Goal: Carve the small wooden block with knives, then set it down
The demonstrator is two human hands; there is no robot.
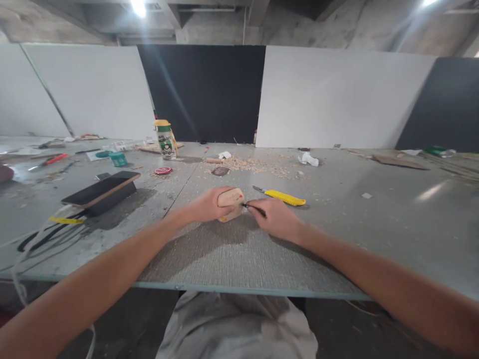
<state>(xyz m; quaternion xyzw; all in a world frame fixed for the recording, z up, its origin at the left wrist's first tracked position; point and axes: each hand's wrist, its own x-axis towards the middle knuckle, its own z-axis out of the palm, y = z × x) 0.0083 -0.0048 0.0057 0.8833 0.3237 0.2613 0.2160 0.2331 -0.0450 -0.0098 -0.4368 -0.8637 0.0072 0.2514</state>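
A pale, rounded wooden block (231, 198) with a small red mark is gripped in my left hand (213, 203), just above the table. My right hand (276, 217) pinches a small dark, thin piece (244, 205) whose tip meets the block's right side. Most of that piece is hidden by my fingers, so its kind cannot be made out. Just beyond my right hand lies a yellow utility knife (285, 197), its blade extended and pointing left.
Wood shavings (254, 167) are scattered beyond my hands, near a crumpled white tissue (309, 159). On the left are a phone on a stand (103, 192) with cables, a red lid (163, 170), a teal jar (119, 159) and a yellow-capped bottle (164, 139). The table's front edge (239, 290) runs close to me.
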